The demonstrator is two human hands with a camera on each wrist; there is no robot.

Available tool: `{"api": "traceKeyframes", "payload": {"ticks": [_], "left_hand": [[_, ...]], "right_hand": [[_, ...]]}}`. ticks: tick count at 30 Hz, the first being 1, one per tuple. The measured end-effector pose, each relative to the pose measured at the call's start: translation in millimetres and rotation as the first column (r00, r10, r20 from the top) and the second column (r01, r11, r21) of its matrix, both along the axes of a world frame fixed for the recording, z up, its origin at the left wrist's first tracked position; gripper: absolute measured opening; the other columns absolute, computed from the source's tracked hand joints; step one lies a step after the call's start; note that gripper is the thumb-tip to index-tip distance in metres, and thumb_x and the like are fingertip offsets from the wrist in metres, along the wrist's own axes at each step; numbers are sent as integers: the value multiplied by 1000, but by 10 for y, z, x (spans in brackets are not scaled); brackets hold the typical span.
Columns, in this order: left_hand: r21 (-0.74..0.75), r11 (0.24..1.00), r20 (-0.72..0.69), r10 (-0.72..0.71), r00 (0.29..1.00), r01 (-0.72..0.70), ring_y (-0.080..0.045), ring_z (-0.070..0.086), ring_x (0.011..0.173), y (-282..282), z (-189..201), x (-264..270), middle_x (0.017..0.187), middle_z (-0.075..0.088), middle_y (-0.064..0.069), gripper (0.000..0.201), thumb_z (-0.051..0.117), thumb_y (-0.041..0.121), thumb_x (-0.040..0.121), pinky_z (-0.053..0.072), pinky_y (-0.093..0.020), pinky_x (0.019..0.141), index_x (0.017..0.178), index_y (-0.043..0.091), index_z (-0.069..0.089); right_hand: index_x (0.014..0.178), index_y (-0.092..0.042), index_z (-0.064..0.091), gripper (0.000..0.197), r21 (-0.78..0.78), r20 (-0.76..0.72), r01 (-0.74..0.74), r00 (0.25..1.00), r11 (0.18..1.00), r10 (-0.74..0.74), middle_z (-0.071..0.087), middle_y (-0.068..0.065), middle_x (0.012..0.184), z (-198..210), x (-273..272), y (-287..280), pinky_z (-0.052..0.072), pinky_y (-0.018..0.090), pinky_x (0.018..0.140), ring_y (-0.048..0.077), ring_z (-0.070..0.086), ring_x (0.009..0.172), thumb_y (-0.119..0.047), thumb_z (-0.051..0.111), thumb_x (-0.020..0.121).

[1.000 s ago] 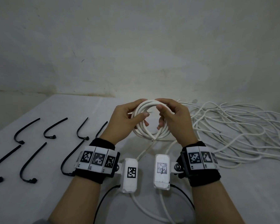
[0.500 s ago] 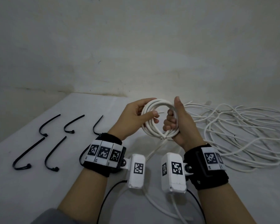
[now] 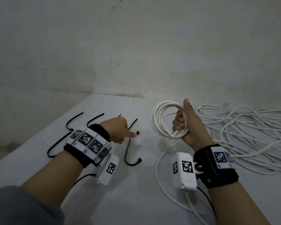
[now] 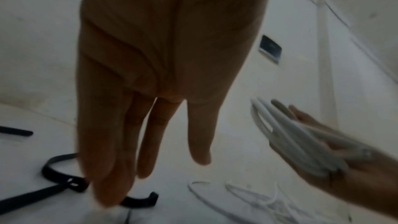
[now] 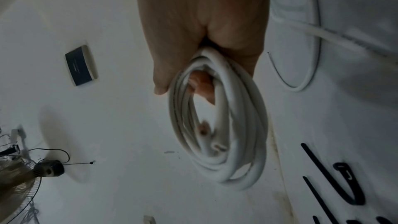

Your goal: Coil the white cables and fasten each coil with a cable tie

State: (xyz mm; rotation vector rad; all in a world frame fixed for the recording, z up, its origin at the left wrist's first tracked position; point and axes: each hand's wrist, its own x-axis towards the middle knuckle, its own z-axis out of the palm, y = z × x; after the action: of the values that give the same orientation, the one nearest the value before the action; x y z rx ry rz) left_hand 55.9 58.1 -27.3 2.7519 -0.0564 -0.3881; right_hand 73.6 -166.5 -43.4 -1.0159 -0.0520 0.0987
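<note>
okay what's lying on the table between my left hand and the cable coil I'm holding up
Head view: only two black cable ties, one whose head sits just off the left hand's fingertip, and a hooked one nearer you. From them to the coil in the right hand, the table is bare.

a: where did the head camera look from?
b: from above, forward and down over the table (image 3: 136, 200) toward the wall.
a: and the wrist ones?
b: each sat close behind its palm, looking along the fingers; both caught the white coil (image 4: 301, 144) (image 5: 217, 125) and the black cable ties (image 4: 53, 173) (image 5: 336, 181).
</note>
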Motion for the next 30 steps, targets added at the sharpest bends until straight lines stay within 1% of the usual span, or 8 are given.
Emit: {"api": "traceKeyframes", "payload": {"ticks": [5, 10, 12, 14, 18, 21, 26, 30], "left_hand": [[253, 966, -81, -36, 996, 56, -9, 49, 55, -216, -164, -70, 63, 54, 1, 36, 66, 28, 86, 52, -29, 80, 61, 12, 47], [315, 948, -40, -35, 999, 46, -11, 44, 55, -329, -146, -89, 64, 47, -1, 31, 58, 12, 86, 44, -23, 59, 61, 11, 42], [144, 990, 10, 14, 1000, -16, -17, 52, 58, -278, -95, -75, 63, 52, -3, 28, 55, 14, 89, 45, -24, 56, 63, 8, 47], [-194, 975, 18, 115, 993, -109, -17, 63, 56, -234, 6, -96, 61, 62, -6, 25, 52, 13, 93, 51, -25, 55, 70, 4, 54], [-675, 723, 54, 247, 967, -147, -12, 64, 50, -288, 222, -254, 79, 58, -11, 19, 44, 7, 97, 54, -23, 47, 81, 4, 54], [-773, 633, 111, 221, 969, -55, -11, 65, 53, -409, 259, -366, 84, 59, -12, 13, 47, 5, 96, 54, -22, 51, 89, 4, 57], [-804, 594, 133, 135, 982, 28, -11, 65, 51, -682, 150, -450, 75, 63, -12, 10, 56, 3, 92, 55, -20, 53, 86, 4, 63], [-873, 481, 240, 282, 929, 80, -12, 66, 50, -853, 68, -388, 77, 63, -16, 6, 58, 1, 91, 54, -20, 52, 91, 0, 64]], "right_hand": [[66, -12, 44, 47, -10, 3, 10, 1000, 1000, -10, 29, -3, 50, -10, -7, -9, 31, 19, 37, 9, 29, 40, -55, 62, 70], [67, -11, 45, 45, -5, -6, 34, 999, 999, -34, 31, -3, 48, -19, 3, -27, 33, 19, 37, 9, 31, 38, -51, 58, 83], [67, -11, 44, 44, 0, 7, 65, 998, 998, -65, 31, -3, 47, -8, 6, -42, 34, 19, 36, 9, 31, 38, -48, 55, 88], [67, -11, 45, 44, -3, 30, 105, 994, 994, -105, 31, -3, 46, 5, 4, -60, 35, 19, 37, 10, 32, 37, -46, 54, 91], [65, -12, 45, 42, -28, 111, 208, 973, 978, -204, 33, -3, 46, 4, 10, -72, 36, 22, 39, 11, 33, 40, -41, 54, 94], [62, -12, 45, 43, -102, 230, 314, 931, 944, -285, 34, 0, 50, -25, 30, -57, 37, 26, 44, 13, 34, 43, -42, 57, 91], [64, -10, 48, 45, -159, 431, 422, 843, 893, -321, 41, -4, 46, -48, 8, -10, 43, 29, 50, 12, 40, 42, -51, 59, 78], [72, -2, 54, 47, -194, 572, 450, 774, 872, -272, 43, -2, 46, -34, -14, 32, 48, 36, 55, 9, 45, 41, -46, 63, 86]]}}
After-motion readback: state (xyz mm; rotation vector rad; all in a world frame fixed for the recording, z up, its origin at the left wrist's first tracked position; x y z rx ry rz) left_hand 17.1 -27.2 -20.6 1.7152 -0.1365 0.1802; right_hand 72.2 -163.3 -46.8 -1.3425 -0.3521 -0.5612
